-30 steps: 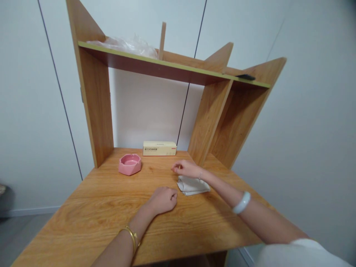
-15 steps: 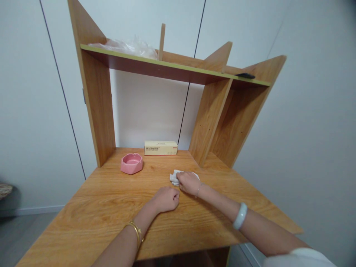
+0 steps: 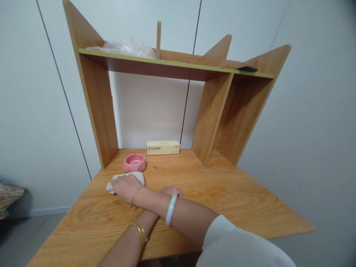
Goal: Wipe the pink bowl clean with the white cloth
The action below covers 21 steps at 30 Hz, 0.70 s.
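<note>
My right hand lies on a white cloth, fingers curled over it, pressing it against the wooden desk at the left side. The right forearm, with a pale bangle, crosses over my left arm. My left hand rests as a fist on the desk middle, mostly hidden behind the right forearm; nothing shows in it. A pink ashtray sits just behind the cloth.
A beige carton lies at the back of the desk against the wall. Upright wooden panels flank the desk and carry a shelf with a plastic bag and a dark object.
My right hand has swept the cloth from the right of the desk across to the left, crossing over the left arm. The left fist has stayed put.
</note>
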### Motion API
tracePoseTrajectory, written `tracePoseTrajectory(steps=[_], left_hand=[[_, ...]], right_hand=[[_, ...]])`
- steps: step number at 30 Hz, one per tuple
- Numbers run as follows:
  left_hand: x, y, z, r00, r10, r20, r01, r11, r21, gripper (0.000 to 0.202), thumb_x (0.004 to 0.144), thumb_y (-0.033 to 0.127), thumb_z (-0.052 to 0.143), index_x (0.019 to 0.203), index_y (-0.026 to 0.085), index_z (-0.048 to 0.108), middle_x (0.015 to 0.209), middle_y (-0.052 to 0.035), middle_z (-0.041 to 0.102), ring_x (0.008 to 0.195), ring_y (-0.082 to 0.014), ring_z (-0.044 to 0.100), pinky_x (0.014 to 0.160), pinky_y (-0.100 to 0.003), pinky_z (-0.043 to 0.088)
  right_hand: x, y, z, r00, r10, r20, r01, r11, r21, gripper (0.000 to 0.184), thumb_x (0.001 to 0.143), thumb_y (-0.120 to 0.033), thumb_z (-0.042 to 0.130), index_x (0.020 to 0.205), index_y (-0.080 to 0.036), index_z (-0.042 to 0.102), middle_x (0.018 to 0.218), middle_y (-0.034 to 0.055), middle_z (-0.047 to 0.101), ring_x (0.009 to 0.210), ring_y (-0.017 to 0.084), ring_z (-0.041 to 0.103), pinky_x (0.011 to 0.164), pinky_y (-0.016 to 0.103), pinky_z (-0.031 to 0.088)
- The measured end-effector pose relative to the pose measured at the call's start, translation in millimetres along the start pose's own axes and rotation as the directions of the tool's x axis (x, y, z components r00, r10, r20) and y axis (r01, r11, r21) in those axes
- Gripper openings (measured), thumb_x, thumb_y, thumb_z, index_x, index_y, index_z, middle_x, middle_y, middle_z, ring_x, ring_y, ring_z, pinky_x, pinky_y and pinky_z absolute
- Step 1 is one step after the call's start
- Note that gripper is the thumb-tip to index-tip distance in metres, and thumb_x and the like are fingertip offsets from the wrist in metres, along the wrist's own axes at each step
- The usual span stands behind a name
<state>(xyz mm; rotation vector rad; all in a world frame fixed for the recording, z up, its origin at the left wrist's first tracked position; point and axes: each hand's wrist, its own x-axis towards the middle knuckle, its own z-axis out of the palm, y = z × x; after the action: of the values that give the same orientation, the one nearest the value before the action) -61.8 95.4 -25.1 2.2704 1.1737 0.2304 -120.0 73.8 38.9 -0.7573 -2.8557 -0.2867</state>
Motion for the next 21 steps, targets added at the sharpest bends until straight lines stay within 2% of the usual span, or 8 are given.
tracePoseTrajectory(steps=[2,5,9,12,15,17,18,21], left_hand=[[2,-3,-1.2,1.0,-0.021,0.021,0.02,0.999,0.035,0.017,0.082,0.028,0.055,0.09,0.015,0.061,0.09,-0.0017,0.061,0.082,-0.0163,0.057,0.072,-0.031,0.048],[1,-2,-2.3,0.999,-0.03,0.012,0.029,0.997,0.068,0.006,0.073,0.017,0.057,0.067,0.017,0.059,0.063,0.0039,0.055,0.068,-0.012,0.052,0.061,-0.022,0.039],[-4,2,-5.7,1.0,-0.009,-0.011,0.01,0.997,0.07,0.008,0.067,0.012,0.054,0.062,0.018,0.054,0.06,0.005,0.053,0.063,-0.0102,0.047,0.054,-0.02,0.033],[-8,4,-8.2,0.999,-0.014,-0.033,0.016,0.997,0.071,0.011,0.07,0.011,0.05,0.063,0.018,0.055,0.064,0.0034,0.057,0.065,-0.0115,0.049,0.057,-0.021,0.035],[-14,6,-9.5,0.995,-0.003,-0.095,0.009,0.998,0.058,0.017,0.078,0.015,0.042,0.077,0.017,0.059,0.084,-0.0011,0.064,0.076,-0.0136,0.053,0.067,-0.022,0.04],[-18,9,-10.5,0.977,0.002,-0.214,0.012,0.998,0.065,0.023,0.082,0.017,0.038,0.089,0.016,0.06,0.101,-0.0063,0.063,0.086,-0.0159,0.054,0.074,-0.024,0.04],[-20,10,-11.3,0.965,-0.011,-0.262,0.033,0.996,0.079,0.025,0.082,0.018,0.037,0.091,0.016,0.06,0.104,-0.0085,0.063,0.088,-0.0172,0.055,0.076,-0.025,0.04],[-22,16,-14.9,0.953,-0.092,-0.287,0.138,0.98,0.144,0.027,0.081,0.019,0.035,0.081,0.016,0.062,0.087,-0.01,0.067,0.078,-0.0195,0.059,0.069,-0.028,0.04]], right_hand=[[9,-3,6,0.996,0.083,-0.022,-0.083,0.997,-0.006,0.02,0.088,-0.013,0.038,0.097,-0.011,0.055,0.097,0.0123,0.065,0.083,0.018,0.063,0.063,0.028,0.05],[14,-1,14,0.983,0.181,0.001,-0.181,0.983,0.003,0.019,0.086,-0.01,0.04,0.095,-0.009,0.056,0.094,0.0138,0.065,0.081,0.019,0.064,0.06,0.028,0.049],[11,-3,15,0.985,0.171,0.026,-0.172,0.983,0.071,0.02,0.085,-0.012,0.04,0.096,-0.008,0.057,0.093,0.0134,0.066,0.081,0.02,0.064,0.059,0.028,0.048],[3,3,2,0.986,0.163,0.037,-0.167,0.977,0.134,0.022,0.082,-0.025,0.049,0.097,-0.011,0.058,0.095,0.0119,0.066,0.082,0.021,0.063,0.062,0.03,0.049],[-11,32,-15,0.966,0.256,-0.024,-0.246,0.948,0.204,0.036,0.078,-0.043,0.052,0.099,-0.014,0.059,0.101,0.0112,0.065,0.09,0.024,0.062,0.072,0.035,0.049],[-27,64,-18,0.925,0.375,-0.068,-0.341,0.894,0.289,0.032,0.08,-0.041,0.049,0.101,-0.019,0.06,0.105,0.0078,0.065,0.098,0.023,0.059,0.08,0.034,0.046],[-37,82,-16,0.895,0.441,-0.071,-0.396,0.857,0.33,0.03,0.082,-0.037,0.047,0.101,-0.019,0.061,0.105,0.0077,0.065,0.099,0.022,0.058,0.084,0.033,0.045],[-73,128,0,0.816,0.577,-0.031,-0.504,0.737,0.45,0.034,0.084,-0.029,0.046,0.11,-0.01,0.059,0.114,0.0127,0.061,0.108,0.02,0.054,0.094,0.03,0.038]])
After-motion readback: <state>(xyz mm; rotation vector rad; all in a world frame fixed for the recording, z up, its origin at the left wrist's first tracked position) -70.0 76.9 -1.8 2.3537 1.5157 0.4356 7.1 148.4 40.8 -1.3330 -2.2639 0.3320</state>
